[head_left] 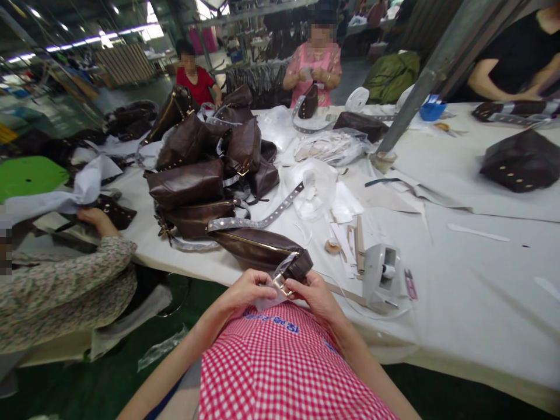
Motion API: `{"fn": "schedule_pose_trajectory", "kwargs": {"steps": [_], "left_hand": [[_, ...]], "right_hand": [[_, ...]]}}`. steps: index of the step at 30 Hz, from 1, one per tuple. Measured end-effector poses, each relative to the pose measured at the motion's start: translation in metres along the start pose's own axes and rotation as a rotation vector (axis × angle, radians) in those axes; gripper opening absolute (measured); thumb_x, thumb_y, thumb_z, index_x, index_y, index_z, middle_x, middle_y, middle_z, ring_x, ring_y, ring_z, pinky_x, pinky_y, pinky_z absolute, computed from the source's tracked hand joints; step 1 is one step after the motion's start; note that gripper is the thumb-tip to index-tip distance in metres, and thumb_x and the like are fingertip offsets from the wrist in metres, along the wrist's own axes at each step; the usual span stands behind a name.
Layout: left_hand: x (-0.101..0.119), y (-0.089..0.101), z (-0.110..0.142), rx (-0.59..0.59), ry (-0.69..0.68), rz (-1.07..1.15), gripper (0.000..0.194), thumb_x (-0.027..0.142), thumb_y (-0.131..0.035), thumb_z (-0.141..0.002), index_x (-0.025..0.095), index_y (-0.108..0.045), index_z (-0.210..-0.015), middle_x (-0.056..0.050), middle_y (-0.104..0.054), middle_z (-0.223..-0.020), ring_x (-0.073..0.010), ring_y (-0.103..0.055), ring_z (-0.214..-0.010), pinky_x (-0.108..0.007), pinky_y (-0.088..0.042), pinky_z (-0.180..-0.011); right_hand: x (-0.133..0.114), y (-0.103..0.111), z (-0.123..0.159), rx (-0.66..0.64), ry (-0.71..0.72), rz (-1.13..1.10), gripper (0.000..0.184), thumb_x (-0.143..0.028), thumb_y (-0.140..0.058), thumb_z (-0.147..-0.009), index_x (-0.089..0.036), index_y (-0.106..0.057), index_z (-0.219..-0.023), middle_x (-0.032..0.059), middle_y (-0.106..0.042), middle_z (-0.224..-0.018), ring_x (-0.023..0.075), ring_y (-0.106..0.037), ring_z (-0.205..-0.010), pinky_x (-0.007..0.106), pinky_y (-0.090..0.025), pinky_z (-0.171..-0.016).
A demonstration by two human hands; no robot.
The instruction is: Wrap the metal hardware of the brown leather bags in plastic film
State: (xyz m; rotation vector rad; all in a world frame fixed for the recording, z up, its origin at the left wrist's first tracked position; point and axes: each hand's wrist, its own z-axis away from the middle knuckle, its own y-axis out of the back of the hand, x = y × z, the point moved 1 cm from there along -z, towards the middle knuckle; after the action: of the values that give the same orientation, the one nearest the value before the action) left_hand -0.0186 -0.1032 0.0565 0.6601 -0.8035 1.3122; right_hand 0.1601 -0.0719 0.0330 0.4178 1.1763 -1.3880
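A dark brown leather bag (258, 245) with a gold zip lies at the table's front edge, its near end against my apron. At that end is a gold buckle (282, 284) on a short strap. My right hand (311, 290) is closed, thumb and fingers gripping the buckle. Closed in a pinch, my left hand (254, 290) holds a piece of clear plastic film (266, 302) beside the buckle. A studded strap (262, 221) in plastic wrap stretches over the bag toward the back.
A heap of brown bags (188, 181) stands behind on the left. Right of me are a tape dispenser (381, 274), pink-handled snips (410, 284) and cardboard strips (359, 245). A slanted metal post (420, 76) rises from the table. A co-worker's sleeve (65, 286) is close on the left.
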Motion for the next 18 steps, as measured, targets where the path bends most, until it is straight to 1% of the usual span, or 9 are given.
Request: {"fn": "schedule_pose_trajectory", "kwargs": {"steps": [4,8,12,18], "left_hand": [[0.0022,0.0035,-0.0015,-0.011,-0.032,-0.082,0.015,0.024,-0.071,-0.058,0.013,-0.065,-0.066,0.003,-0.058,-0.056,-0.01,-0.049,-0.053,-0.02,-0.032,-0.05],[0.0071,0.0089,-0.0038,-0.035,-0.052,-0.167,0.016,0.028,-0.068,-0.061,0.013,-0.063,-0.06,0.004,-0.053,-0.053,-0.0083,-0.043,-0.051,-0.02,-0.029,-0.049],[0.0091,0.0088,-0.0054,-0.033,-0.039,-0.148,0.019,0.031,-0.07,-0.06,0.012,-0.066,-0.063,0.003,-0.055,-0.054,-0.0086,-0.044,-0.05,-0.02,-0.029,-0.049],[0.0072,0.0045,-0.0056,0.023,-0.024,-0.12,0.024,0.033,-0.072,-0.058,0.011,-0.071,-0.067,0.001,-0.059,-0.056,-0.0092,-0.045,-0.051,-0.021,-0.029,-0.05]], "right_hand": [[-0.0018,-0.0019,-0.0002,-0.002,0.007,-0.016,0.034,-0.034,-0.083,-0.059,-0.014,-0.07,-0.083,0.0025,-0.07,-0.072,0.0143,-0.062,-0.062,0.025,-0.051,-0.056],[-0.0022,-0.002,-0.0008,-0.009,0.021,-0.026,0.033,-0.032,-0.083,-0.06,-0.014,-0.07,-0.084,0.0023,-0.07,-0.072,0.014,-0.062,-0.062,0.024,-0.051,-0.055],[-0.0019,-0.0038,-0.0005,-0.028,0.031,-0.066,0.031,-0.03,-0.083,-0.061,-0.014,-0.07,-0.084,0.0024,-0.071,-0.073,0.014,-0.063,-0.062,0.024,-0.051,-0.055],[0.0003,-0.0051,-0.0008,-0.016,0.009,-0.07,0.034,-0.033,-0.084,-0.057,-0.014,-0.069,-0.082,0.002,-0.071,-0.071,0.0141,-0.063,-0.06,0.027,-0.052,-0.058]]}}
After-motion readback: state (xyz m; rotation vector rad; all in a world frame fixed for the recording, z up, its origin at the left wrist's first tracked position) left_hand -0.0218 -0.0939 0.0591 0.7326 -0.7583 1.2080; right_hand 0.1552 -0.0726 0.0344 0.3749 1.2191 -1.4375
